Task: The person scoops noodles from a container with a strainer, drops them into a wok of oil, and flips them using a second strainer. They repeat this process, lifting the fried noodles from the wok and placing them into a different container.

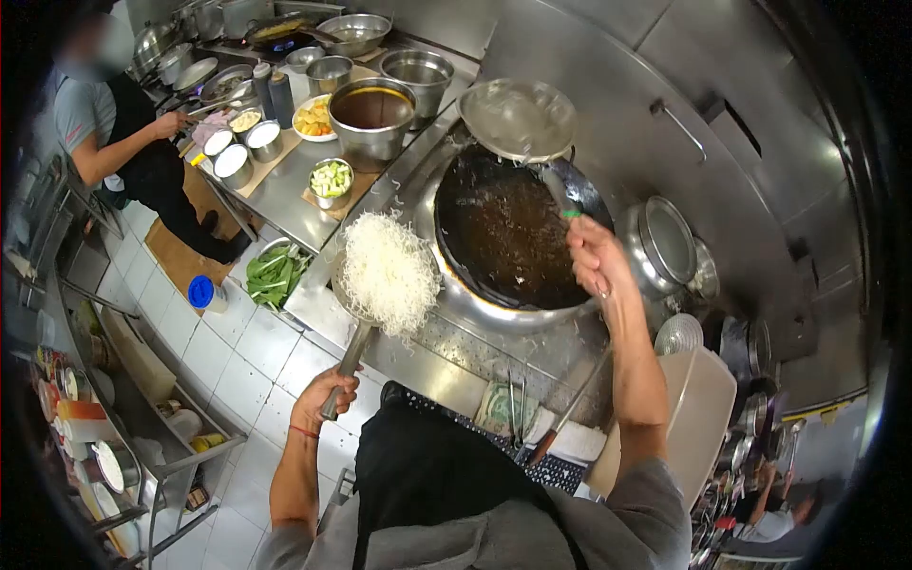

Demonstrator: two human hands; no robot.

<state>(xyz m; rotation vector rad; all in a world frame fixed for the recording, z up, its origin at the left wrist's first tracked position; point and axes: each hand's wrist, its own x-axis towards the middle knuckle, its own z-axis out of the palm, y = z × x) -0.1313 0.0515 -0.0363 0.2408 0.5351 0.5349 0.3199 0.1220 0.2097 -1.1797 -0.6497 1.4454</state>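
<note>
My left hand (pixel 326 397) is wrapped round the metal handle of a strainer (pixel 351 366). On it sits a heap of thin white noodles (pixel 388 271), some strands hanging over the edge. In my right hand (pixel 597 255) is the handle of a second round strainer (pixel 518 119), its head tipped over the far side of a wok and slightly blurred. The large black wok (pixel 518 237) holds dark brown liquid with small pale bits in it. My left hand and the noodles are to the left of the wok.
On the left counter stand a steel pot of brown liquid (pixel 373 109), a cup of chopped greens (pixel 331 180) and several containers. Leafy greens (pixel 275 274) sit lower down. A co-worker (pixel 123 123) stands at left. Tongs (pixel 516 408) and a pale bin (pixel 689 389) are near me.
</note>
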